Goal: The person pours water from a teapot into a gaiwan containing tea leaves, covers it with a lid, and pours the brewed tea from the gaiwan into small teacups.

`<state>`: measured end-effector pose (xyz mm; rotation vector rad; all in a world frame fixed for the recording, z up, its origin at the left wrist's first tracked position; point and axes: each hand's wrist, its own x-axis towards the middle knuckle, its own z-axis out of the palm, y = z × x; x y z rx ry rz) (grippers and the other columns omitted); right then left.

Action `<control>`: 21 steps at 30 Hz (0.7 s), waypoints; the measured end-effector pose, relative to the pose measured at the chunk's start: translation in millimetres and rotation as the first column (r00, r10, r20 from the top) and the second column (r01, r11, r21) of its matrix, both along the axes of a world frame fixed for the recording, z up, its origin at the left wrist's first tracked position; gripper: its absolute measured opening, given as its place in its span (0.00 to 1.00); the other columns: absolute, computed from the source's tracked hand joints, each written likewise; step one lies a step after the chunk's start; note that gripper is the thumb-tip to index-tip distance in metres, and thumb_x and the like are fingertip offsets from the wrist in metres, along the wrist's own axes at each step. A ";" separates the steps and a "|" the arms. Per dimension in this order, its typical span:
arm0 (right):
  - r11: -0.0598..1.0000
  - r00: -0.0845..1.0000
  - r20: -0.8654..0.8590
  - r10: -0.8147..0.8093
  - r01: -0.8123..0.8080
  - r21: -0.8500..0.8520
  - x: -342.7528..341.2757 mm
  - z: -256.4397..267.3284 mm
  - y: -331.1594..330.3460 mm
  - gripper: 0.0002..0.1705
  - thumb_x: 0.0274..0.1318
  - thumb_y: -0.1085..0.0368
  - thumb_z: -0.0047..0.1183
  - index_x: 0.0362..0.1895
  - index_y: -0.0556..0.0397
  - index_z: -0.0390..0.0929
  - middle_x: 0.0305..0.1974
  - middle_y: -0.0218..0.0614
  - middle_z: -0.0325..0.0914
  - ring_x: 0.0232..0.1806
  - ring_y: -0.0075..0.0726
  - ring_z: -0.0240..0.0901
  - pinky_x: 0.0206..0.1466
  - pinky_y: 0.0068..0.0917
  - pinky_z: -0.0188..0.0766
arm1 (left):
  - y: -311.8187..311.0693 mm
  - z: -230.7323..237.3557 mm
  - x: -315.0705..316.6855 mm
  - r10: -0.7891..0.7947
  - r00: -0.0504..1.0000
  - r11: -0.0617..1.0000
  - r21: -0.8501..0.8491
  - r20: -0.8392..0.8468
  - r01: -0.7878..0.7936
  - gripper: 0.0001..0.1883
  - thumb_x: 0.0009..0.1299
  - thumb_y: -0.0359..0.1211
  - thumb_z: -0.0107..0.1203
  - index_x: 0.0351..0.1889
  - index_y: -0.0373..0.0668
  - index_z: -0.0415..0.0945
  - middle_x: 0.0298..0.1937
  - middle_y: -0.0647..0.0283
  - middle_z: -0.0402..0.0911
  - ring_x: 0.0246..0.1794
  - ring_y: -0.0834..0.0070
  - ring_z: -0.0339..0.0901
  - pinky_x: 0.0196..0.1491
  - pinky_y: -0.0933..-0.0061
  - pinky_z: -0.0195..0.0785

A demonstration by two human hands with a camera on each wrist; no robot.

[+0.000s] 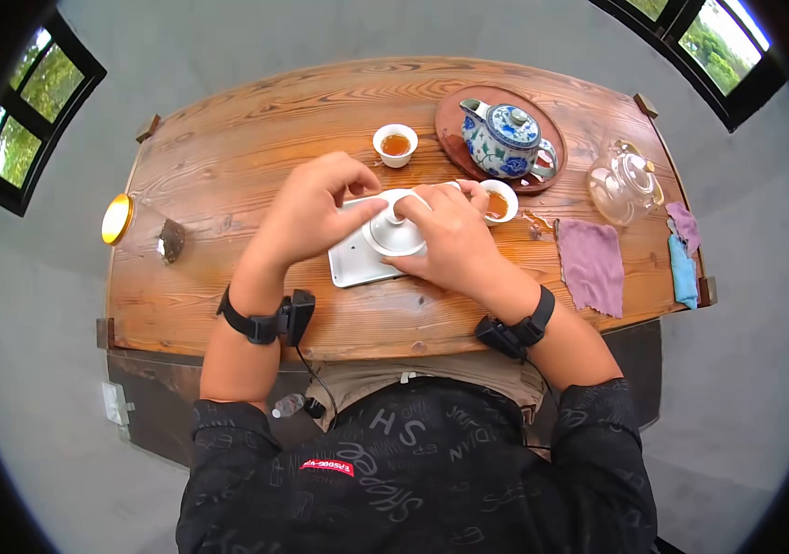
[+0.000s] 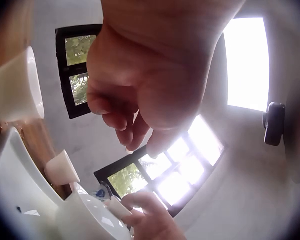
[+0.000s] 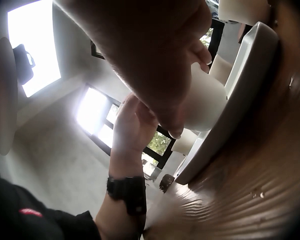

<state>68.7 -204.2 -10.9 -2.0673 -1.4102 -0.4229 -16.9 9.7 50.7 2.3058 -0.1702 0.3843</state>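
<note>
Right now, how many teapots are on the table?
2: the patterned teapot on the round tray, and the glass teapot to its right. None looks hidden.

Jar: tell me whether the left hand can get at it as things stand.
Probably yes: the left hand seems to hold nothing, and only bare tabletop shows between it and the jar.
</note>
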 end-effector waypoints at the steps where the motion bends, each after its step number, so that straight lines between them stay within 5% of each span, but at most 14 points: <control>1: 1.000 1.000 0.009 -0.012 0.012 0.012 -0.5 -2.5 0.1 0.33 0.38 0.46 0.79 0.49 0.39 0.79 0.46 0.39 0.81 0.54 0.47 0.76 0.66 0.57 0.55 | -4.4 -5.6 2.5 -0.067 0.996 0.996 0.061 0.058 0.063 0.11 0.66 0.33 0.71 0.42 0.39 0.84 0.35 0.64 0.79 0.32 0.75 0.75 0.34 0.73 0.68; 5: 1.000 0.999 -0.034 -0.022 0.022 -0.008 -1.3 -6.5 -6.9 0.38 0.38 0.46 0.79 0.54 0.40 0.78 0.53 0.48 0.81 0.59 0.51 0.76 0.68 0.58 0.54 | -20.2 -10.0 4.5 -0.108 0.994 0.986 0.125 -0.017 0.110 0.14 0.65 0.34 0.72 0.45 0.40 0.83 0.36 0.62 0.80 0.33 0.71 0.75 0.35 0.70 0.70; 7: 1.000 0.999 -0.029 -0.021 0.021 0.007 -0.6 -6.2 -10.3 0.39 0.38 0.45 0.79 0.56 0.40 0.78 0.54 0.48 0.81 0.60 0.53 0.76 0.68 0.58 0.54 | -26.0 -10.9 6.4 -0.073 0.995 0.983 0.163 -0.068 0.083 0.17 0.63 0.38 0.73 0.44 0.41 0.82 0.38 0.59 0.82 0.40 0.60 0.81 0.43 0.61 0.74; 10: 1.000 1.000 0.007 0.007 -0.007 -0.018 2.5 5.5 -21.1 0.37 0.39 0.46 0.80 0.54 0.43 0.80 0.58 0.42 0.80 0.66 0.47 0.74 0.69 0.55 0.53 | -26.9 -24.7 10.0 -0.069 0.998 0.983 0.173 -0.004 0.068 0.18 0.62 0.35 0.74 0.47 0.40 0.82 0.37 0.61 0.80 0.34 0.68 0.77 0.37 0.67 0.72; 12: 0.997 0.978 -0.197 0.067 -0.072 -0.017 7.7 30.8 -35.1 0.37 0.42 0.46 0.79 0.56 0.44 0.81 0.60 0.41 0.81 0.68 0.45 0.73 0.69 0.55 0.53 | -29.4 -25.6 10.8 -0.065 0.998 0.979 0.192 0.003 0.064 0.17 0.62 0.35 0.73 0.46 0.41 0.81 0.37 0.60 0.79 0.34 0.66 0.77 0.37 0.66 0.73; 13: 0.999 0.983 -0.181 0.019 -0.012 0.039 16.7 39.7 -41.4 0.33 0.46 0.49 0.78 0.54 0.46 0.83 0.58 0.39 0.82 0.67 0.44 0.74 0.70 0.50 0.54 | -30.7 -26.6 11.7 -0.061 0.998 0.979 0.195 0.004 0.059 0.16 0.63 0.35 0.72 0.45 0.40 0.81 0.37 0.60 0.79 0.33 0.66 0.77 0.37 0.66 0.73; 14: 0.973 0.998 -0.046 -0.046 0.055 0.225 31.5 40.7 -45.2 0.27 0.48 0.49 0.76 0.49 0.48 0.84 0.51 0.35 0.84 0.57 0.40 0.79 0.59 0.44 0.59 | -31.5 -27.8 11.4 -0.057 0.998 0.979 0.197 0.005 0.055 0.15 0.64 0.35 0.72 0.44 0.40 0.80 0.36 0.60 0.79 0.33 0.66 0.76 0.37 0.65 0.73; 17: 0.835 0.932 -0.244 -0.269 0.352 0.424 79.8 48.1 -60.8 0.23 0.57 0.49 0.71 0.47 0.53 0.83 0.42 0.43 0.86 0.47 0.46 0.82 0.51 0.41 0.73 | -31.4 -28.3 13.5 -0.043 0.999 0.978 0.207 0.008 0.041 0.14 0.65 0.34 0.70 0.43 0.39 0.80 0.34 0.59 0.78 0.32 0.66 0.76 0.37 0.67 0.72; 20: 0.757 0.866 -0.178 -0.467 0.495 0.427 132.0 22.1 -75.3 0.23 0.65 0.47 0.64 0.46 0.55 0.82 0.39 0.45 0.86 0.41 0.48 0.83 0.49 0.43 0.77 | -30.1 -29.4 12.6 -0.012 1.000 0.986 0.165 0.018 0.009 0.12 0.67 0.33 0.68 0.43 0.39 0.79 0.33 0.62 0.78 0.31 0.72 0.75 0.36 0.71 0.70; 21: 0.750 0.827 -0.335 -0.452 0.555 0.359 142.3 14.7 -78.0 0.23 0.68 0.46 0.61 0.46 0.55 0.82 0.38 0.44 0.86 0.40 0.47 0.83 0.47 0.42 0.77 | -28.4 -28.7 12.9 -0.014 1.000 0.987 0.163 0.023 0.010 0.12 0.67 0.33 0.68 0.43 0.39 0.79 0.33 0.62 0.78 0.31 0.72 0.75 0.36 0.71 0.70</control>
